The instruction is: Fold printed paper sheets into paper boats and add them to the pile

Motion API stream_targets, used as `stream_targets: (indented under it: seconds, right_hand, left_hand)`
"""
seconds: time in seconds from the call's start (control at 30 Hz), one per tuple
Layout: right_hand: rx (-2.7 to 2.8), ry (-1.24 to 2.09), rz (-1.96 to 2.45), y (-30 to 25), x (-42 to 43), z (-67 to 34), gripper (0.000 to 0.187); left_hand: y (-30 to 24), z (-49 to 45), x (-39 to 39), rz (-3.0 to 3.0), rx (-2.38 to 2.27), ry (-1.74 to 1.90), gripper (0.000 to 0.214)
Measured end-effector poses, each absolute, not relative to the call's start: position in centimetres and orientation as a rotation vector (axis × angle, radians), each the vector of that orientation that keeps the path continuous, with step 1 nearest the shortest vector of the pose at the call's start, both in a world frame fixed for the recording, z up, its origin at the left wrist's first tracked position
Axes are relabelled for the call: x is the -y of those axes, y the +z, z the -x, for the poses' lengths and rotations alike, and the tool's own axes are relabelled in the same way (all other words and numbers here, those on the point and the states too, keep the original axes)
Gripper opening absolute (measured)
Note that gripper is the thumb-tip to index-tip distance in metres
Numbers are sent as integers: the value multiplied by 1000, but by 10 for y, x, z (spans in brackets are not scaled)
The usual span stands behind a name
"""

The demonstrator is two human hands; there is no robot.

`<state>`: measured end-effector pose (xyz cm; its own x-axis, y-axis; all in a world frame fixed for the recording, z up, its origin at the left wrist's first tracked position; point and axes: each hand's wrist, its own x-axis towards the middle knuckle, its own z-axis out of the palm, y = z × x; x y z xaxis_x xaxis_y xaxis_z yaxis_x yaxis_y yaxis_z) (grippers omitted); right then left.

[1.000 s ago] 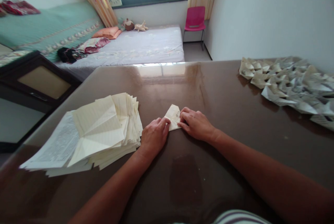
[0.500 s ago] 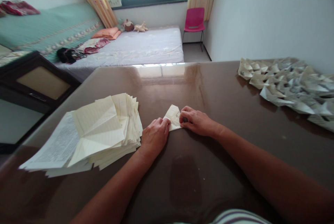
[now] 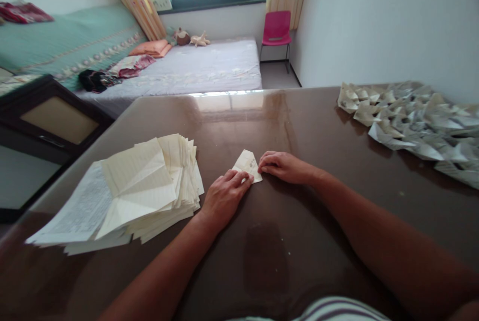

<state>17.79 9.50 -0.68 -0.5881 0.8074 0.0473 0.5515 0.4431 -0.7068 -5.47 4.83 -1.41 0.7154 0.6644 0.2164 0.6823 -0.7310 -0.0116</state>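
A small folded piece of printed paper [image 3: 247, 163] lies on the glossy brown table [image 3: 262, 241] between my hands. My left hand [image 3: 224, 196] lies flat on its near left part, fingers stretched out and pressing it down. My right hand [image 3: 281, 166] rests at its right edge with the fingers curled together, their tips touching the paper. A fanned stack of creased cream sheets [image 3: 127, 191] sits just left of my left hand.
A heap of several folded paper shapes [image 3: 407, 116] covers the table's far right by the white wall. Beyond the table are a bed [image 3: 202, 66], a pink chair [image 3: 276, 29], a dark cabinet [image 3: 48, 116] at left and a window.
My left hand has slid forward and flattened over the folded paper. My right hand's fingers have shifted to the paper's right edge. The paper lies flatter and looks smaller.
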Motion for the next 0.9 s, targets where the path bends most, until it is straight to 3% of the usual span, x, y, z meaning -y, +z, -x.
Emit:
stream_targets:
  seconds: [0.53,0.77,0.9]
  right_hand:
    - [2531,890,889,-6,-95,-187,37]
    - [2527,752,956,-2,-89,-181,17]
    - [2543,620,935,-4,-88,-178,29]
  left_hand:
    - [2,55,-39,2667,1273,-124,34]
    - [0,60,-45,2649,1160,-65,31]
    - [-5,60,-49,2620,1133,-139,28]
